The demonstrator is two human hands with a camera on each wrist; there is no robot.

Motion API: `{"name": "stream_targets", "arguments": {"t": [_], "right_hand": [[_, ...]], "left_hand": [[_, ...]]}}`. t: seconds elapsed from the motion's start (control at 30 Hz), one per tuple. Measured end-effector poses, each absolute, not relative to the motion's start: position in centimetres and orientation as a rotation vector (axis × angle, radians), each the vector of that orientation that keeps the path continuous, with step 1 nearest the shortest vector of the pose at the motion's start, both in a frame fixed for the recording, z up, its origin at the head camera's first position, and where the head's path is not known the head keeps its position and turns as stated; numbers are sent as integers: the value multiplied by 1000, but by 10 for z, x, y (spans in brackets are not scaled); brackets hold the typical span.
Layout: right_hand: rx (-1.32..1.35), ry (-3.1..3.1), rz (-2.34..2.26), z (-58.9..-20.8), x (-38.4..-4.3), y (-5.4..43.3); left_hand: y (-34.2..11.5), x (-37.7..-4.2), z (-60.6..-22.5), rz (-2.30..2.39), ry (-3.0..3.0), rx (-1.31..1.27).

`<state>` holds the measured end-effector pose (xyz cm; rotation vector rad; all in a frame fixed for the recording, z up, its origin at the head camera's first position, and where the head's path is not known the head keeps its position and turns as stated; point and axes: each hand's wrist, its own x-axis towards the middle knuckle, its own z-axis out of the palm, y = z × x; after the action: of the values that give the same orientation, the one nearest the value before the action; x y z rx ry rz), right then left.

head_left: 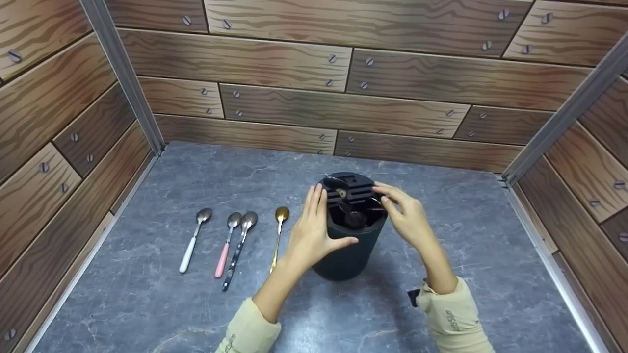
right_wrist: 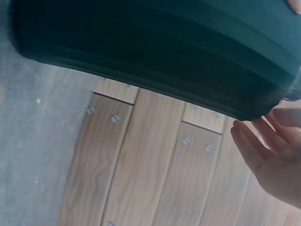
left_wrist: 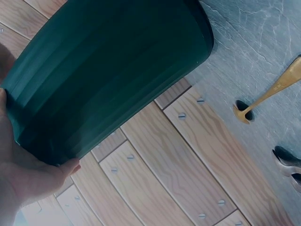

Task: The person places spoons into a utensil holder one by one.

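Note:
A dark green utensil holder (head_left: pixel 343 260) stands upright on the table, with a black slotted divider (head_left: pixel 360 189) across its top. Inside the opening, dark rounded shapes show, too dark to identify. My left hand (head_left: pixel 309 228) rests against the left of the rim, fingers straight and thumb stretched over the front. On the other side, the fingertips of my right hand (head_left: pixel 409 215) touch the rim, loosely bent. The holder's ribbed green wall (left_wrist: pixel 108 70) fills much of the left wrist view, and the right wrist view shows its other side (right_wrist: pixel 141 52).
Left of the holder lie a gold spoon (head_left: pixel 282 214), a spoon with a dark patterned handle (head_left: pixel 236 260), a pink-handled spoon (head_left: pixel 222 260) and a white-handled spoon (head_left: pixel 188 255). Wood-patterned walls (head_left: pixel 274 108) enclose the grey marbled table (head_left: pixel 132 294) at the back and sides.

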<state>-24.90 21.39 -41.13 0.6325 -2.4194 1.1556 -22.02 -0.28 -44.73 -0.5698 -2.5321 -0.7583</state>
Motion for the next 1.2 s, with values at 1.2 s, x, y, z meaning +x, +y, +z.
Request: {"name": "stream_targets", "arguments": {"t": [1.2], "right_hand": [[789, -2588, 706, -433, -244, 213]], "left_hand": [[-27, -245, -451, -1033, -2501, -839]]}}
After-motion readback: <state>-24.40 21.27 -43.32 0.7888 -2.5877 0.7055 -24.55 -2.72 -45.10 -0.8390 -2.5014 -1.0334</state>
